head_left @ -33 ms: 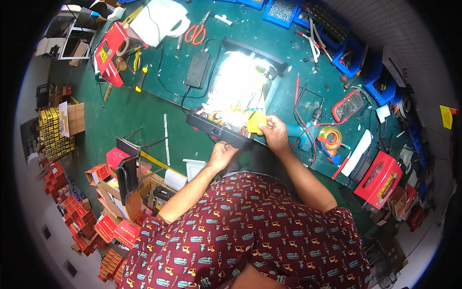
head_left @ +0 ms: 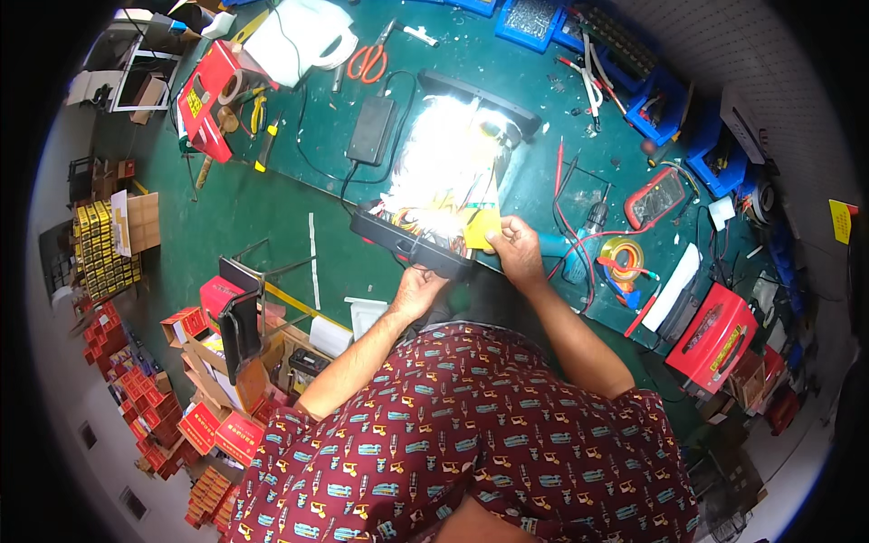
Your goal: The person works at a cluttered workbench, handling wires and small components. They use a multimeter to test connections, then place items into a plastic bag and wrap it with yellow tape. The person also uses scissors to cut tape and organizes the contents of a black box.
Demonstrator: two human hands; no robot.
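Note:
An open electrical device lies on the green bench, its middle washed out by glare, with a black end panel facing me. Colored wires bunch inside, just behind that panel. My left hand is closed at the panel's near face, low down; its fingertips are partly hidden, so what they grip cannot be made out. At the device's right near corner, my right hand is closed, thumb and fingers pinching the edge of a yellow flat piece.
Left of the device lies a black power adapter with its cord. Orange-handled scissors sit beyond it. To the right are a power drill, a tape roll and a red multimeter. Blue bins line the back.

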